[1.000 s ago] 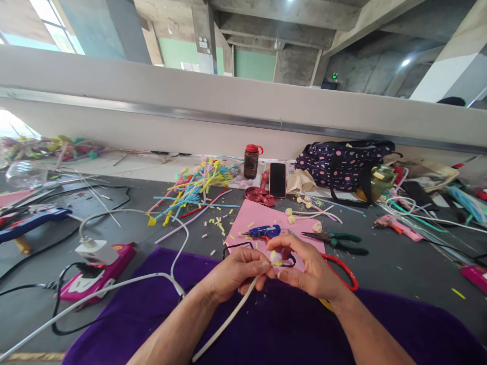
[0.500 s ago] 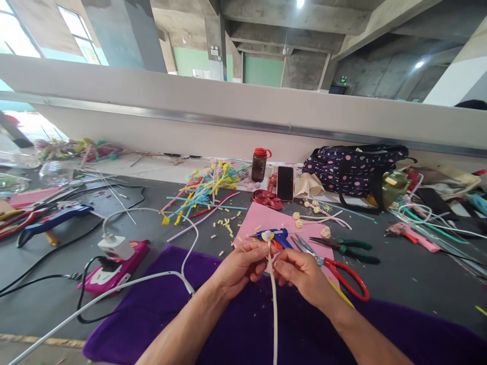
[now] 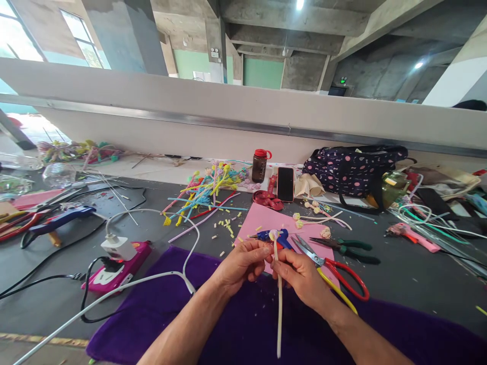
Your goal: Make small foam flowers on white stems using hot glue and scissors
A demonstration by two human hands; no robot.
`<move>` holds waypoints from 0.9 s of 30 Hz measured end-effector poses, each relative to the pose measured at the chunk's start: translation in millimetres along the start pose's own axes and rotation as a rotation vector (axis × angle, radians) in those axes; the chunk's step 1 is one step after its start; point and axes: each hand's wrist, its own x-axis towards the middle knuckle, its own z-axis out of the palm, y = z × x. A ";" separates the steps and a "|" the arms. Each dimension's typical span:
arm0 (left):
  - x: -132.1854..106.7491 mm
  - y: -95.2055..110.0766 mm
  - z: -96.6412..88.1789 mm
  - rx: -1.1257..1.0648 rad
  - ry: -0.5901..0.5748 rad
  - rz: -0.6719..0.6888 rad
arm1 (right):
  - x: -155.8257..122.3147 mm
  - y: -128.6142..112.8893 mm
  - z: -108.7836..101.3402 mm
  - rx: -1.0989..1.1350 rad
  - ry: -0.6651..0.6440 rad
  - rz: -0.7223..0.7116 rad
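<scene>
A cream stem [image 3: 280, 309] hangs upright between my hands, topped by a small pale bud with yellow and lilac tints [image 3: 274, 234]. My right hand [image 3: 299, 274] pinches the stem below the bud between thumb and fingers. My left hand [image 3: 243, 261] is closed beside the stem's upper part, its fingertips against it. Just beyond the bud lies a blue glue gun [image 3: 281, 238] on a pink sheet [image 3: 253, 220]. Red-handled scissors [image 3: 346, 279] and green-handled pliers [image 3: 353, 248] lie right of it. A yellow curved strip [image 3: 338, 291] shows beside my right wrist.
A purple cloth [image 3: 152, 314] covers the near edge. At left stands a pink power strip [image 3: 122, 266] with cables. Colourful fuzzy stems [image 3: 216, 182] are heaped behind, near a bottle [image 3: 259, 167], a phone [image 3: 285, 184] and a patterned bag [image 3: 342, 170]. A pink glue gun [image 3: 414, 235] lies right.
The stem and bud have shifted slightly right, and the stem's lower end now shows. My right fingers have closed onto the stem. More of the yellow strip is visible.
</scene>
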 end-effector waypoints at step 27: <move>-12.0 9.3 -3.6 -0.163 -0.126 0.172 | -11.6 -14.4 2.4 -0.193 -0.152 -0.097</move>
